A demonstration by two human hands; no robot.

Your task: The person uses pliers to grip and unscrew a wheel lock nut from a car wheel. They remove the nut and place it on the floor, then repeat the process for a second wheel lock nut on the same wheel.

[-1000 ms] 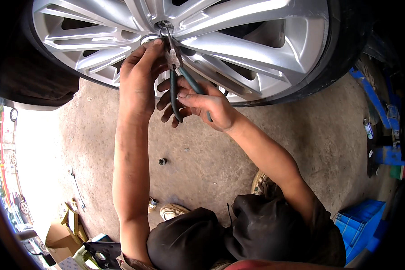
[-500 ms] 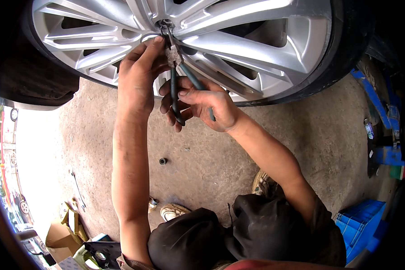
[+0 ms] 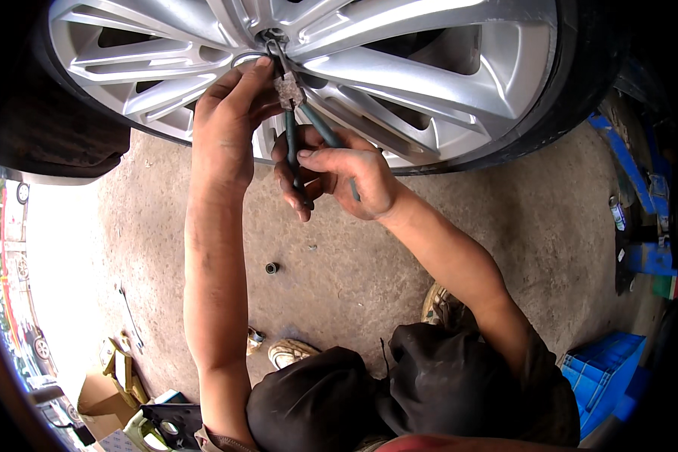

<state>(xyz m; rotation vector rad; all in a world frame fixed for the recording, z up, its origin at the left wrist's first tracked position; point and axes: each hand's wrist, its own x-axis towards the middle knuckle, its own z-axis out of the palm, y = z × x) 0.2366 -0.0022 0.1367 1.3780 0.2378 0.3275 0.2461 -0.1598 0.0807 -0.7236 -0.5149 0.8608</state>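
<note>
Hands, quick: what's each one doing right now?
Left hand: fingertips on the pliers head at the wheel hub.
Right hand: closed around the pliers' handles.

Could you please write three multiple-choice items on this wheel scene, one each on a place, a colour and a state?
1. Where does the small dark nut lie?
A. on the concrete floor
B. on a wheel spoke
C. in the crate

2. What colour are the handles of the pliers?
A. red
B. dark green
C. yellow

3. What is the right hand doing?
A. resting flat on the floor
B. hanging empty
C. gripping the pliers' handles

Answers:
1 A, it lies on bare floor below the arms.
2 B, green grips show above the fingers.
3 C, its fingers wrap both handles while the left hand steadies the head at the alloy wheel.
</note>
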